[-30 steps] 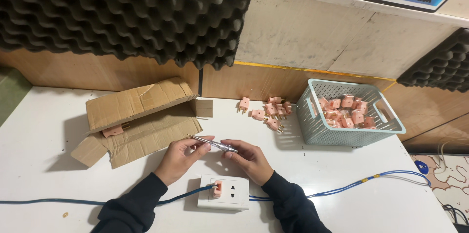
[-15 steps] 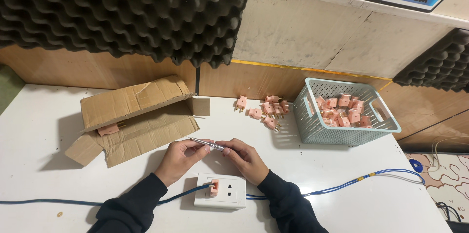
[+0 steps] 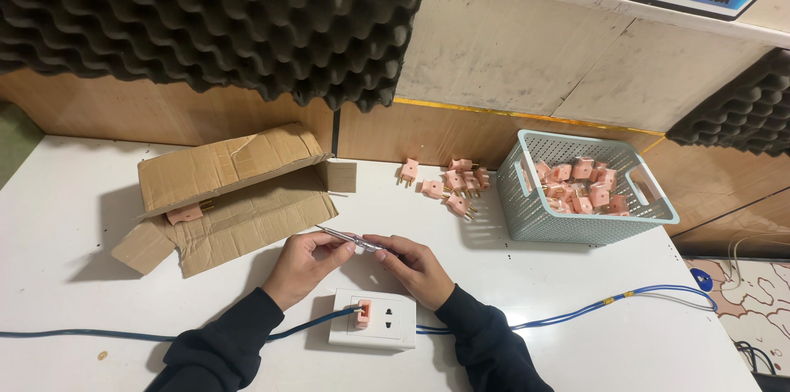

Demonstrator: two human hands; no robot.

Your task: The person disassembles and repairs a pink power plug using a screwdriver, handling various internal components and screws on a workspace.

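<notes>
Both hands — left hand [image 3: 303,265], right hand [image 3: 414,267] — pinch a thin tester screwdriver [image 3: 346,237], fingers closed on it, above the white socket [image 3: 373,320]; pink plug [image 3: 363,313] at its 9 o'clock.

Both arms wear long dark sleeves, close to black, of a soft knit-like cloth that wrinkles along the forearms. Each sleeve ends in a snug cuff at the wrist, leaving the left hand [image 3: 303,264] and right hand [image 3: 418,269] bare. No rings, watch or gloves show.
</notes>
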